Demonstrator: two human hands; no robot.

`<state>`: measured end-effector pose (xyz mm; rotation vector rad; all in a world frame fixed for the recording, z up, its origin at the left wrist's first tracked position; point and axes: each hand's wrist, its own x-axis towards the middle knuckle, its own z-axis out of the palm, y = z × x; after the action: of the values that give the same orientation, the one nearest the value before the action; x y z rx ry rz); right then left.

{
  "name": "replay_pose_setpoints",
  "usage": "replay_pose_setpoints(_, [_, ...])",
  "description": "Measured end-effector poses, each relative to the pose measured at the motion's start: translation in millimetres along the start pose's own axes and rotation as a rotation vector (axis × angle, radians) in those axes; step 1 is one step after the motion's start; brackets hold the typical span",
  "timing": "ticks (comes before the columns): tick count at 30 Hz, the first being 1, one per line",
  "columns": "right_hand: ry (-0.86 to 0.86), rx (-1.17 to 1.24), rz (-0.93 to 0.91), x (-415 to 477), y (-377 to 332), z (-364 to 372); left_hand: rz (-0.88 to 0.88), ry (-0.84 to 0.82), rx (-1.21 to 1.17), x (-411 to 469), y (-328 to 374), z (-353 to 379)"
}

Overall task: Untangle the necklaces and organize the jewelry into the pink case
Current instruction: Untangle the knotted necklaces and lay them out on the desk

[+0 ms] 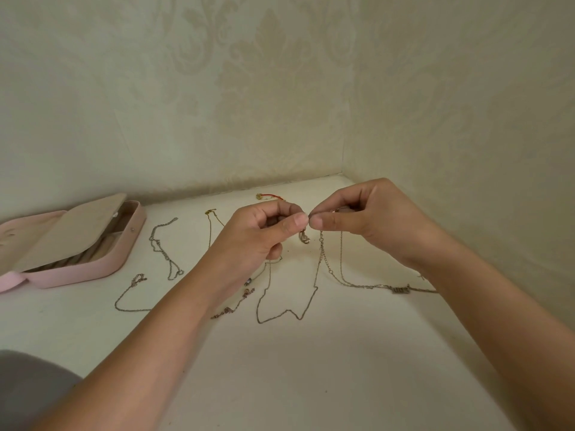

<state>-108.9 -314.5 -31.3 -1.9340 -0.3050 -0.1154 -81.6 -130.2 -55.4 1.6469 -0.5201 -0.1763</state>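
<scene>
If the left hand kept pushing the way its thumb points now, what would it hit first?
The left hand points right, so it would most likely meet the right hand's thumb tip first; they look nearly touching over the pinched chain, though depth is unclear.

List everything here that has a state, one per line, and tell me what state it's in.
Pink case: open, lid folded back, on the table.
Left hand: pinching a chain, raised.
Right hand: pinching a chain, raised.
Held chains: hanging from the fingers, lower loops resting on the table.
Left chain: lying loose, untouched.
Red cord piece: lying by the wall.
</scene>
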Motion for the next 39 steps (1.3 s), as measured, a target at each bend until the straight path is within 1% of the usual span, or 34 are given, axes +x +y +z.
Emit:
replay_pose_setpoints(5, [0.002,-0.088,-0.033,0.4,3.7,0.6,0.022,0.011,0.102,-0.5,-1.4,2.5])
replay_pose_setpoints(10, [0.018,-0.121,-0.064,0.5,5.0,-0.8,0.026,0.050,0.050,0.7,-2.2,3.1])
replay_pose_setpoints(14, [0.011,-0.199,-0.098,-1.5,4.7,0.2,0.038,0.065,0.009,2.7,-4.2,0.2])
replay_pose_setpoints(18, [0.005,-0.292,-0.085,-0.5,7.4,1.2,0.112,0.113,0.175,1.0,-3.9,0.1])
replay_pose_setpoints(22, [0.004,-0.335,-0.073,0.1,10.3,2.0,0.164,0.122,0.276,-1.7,-6.2,1.6])
replay_pose_setpoints(26, [0.010,-0.272,-0.063,0.3,10.1,1.5,0.253,0.163,0.340,-4.9,-6.3,3.5])
replay_pose_setpoints(32, [-0.005,-0.165,-0.068,-0.2,7.6,1.5,0.411,0.269,0.476,-5.6,-6.0,6.7])
replay_pose_setpoints(39, [0.065,-0.211,-0.114,-0.1,9.5,2.5,0.420,0.266,0.487,-2.7,-11.5,3.4])
